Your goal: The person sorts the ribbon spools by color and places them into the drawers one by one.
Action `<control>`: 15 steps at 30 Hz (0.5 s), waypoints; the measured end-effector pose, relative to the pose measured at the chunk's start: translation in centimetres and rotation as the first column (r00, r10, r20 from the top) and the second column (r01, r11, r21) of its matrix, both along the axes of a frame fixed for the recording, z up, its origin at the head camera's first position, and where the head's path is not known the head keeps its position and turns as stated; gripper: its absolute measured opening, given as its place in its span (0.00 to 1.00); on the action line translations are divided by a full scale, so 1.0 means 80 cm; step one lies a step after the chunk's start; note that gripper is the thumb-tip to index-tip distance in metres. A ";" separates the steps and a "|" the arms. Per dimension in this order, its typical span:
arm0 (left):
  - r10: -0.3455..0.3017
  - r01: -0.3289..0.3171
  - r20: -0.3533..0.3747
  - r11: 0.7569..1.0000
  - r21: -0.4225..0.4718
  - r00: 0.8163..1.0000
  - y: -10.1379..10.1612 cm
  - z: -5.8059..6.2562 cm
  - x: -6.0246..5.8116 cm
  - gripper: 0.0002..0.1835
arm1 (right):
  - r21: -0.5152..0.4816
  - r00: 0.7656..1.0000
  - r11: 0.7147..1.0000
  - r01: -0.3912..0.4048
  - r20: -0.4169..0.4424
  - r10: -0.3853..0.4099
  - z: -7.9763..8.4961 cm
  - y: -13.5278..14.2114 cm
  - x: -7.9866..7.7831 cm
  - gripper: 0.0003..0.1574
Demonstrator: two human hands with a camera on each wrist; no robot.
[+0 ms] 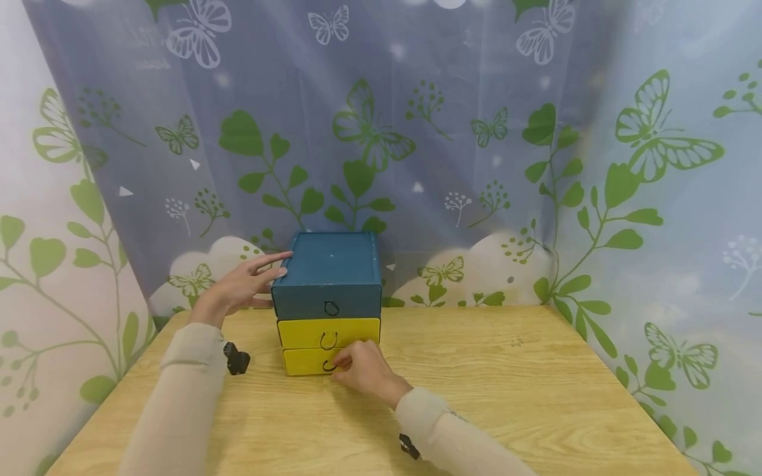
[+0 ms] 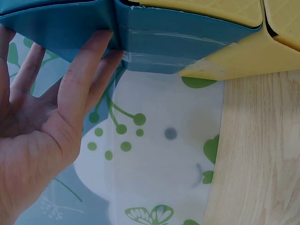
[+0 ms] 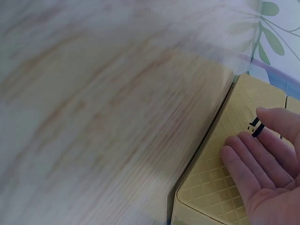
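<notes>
A small three-drawer box stands on the table, with a blue top [image 1: 336, 256], a blue upper drawer [image 1: 303, 301] and two yellow drawers below. My right hand [image 1: 367, 371] is at the bottom yellow drawer [image 1: 303, 362] and pinches its black ring handle [image 3: 256, 127] between thumb and index finger. The other fingers lie near the textured drawer front in the right wrist view. Against the box's upper left side, my left hand [image 1: 241, 285] rests with fingers extended; in the left wrist view its fingertips touch the blue side wall [image 2: 159, 47]. All the drawers look closed.
The wooden table [image 1: 506, 390] extends around the box. A patterned curtain [image 1: 440, 165] with butterflies and leaves hangs close behind it and along both sides. Black wrist-worn devices show at the left sleeve [image 1: 172, 396] and the right sleeve [image 1: 458, 436].
</notes>
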State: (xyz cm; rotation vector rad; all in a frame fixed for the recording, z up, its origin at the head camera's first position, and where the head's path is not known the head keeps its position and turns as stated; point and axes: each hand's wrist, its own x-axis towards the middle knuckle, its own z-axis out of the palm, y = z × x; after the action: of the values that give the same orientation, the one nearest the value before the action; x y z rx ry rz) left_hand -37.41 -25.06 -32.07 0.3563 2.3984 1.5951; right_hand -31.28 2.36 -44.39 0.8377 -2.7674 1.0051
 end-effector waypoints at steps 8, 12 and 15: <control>0.000 0.000 0.013 1.000 0.007 1.000 0.001 -0.001 0.001 0.35 | 0.015 1.000 1.000 0.005 0.002 -0.005 -0.002 0.000 0.001 0.14; 0.000 0.000 0.009 1.000 0.005 1.000 0.002 0.000 0.000 0.36 | 0.012 1.000 1.000 -0.003 0.011 0.003 -0.003 0.002 0.001 0.15; 0.003 -0.003 0.001 1.000 -0.002 1.000 0.002 0.001 -0.002 0.35 | 0.006 1.000 1.000 -0.016 0.016 0.016 -0.003 0.003 0.000 0.15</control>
State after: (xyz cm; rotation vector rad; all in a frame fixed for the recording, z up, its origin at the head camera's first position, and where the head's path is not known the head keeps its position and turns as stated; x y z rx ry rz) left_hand -37.53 -24.88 -32.01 0.3519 2.4009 1.5935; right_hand -31.28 2.58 -44.60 0.8578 -2.7827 1.0105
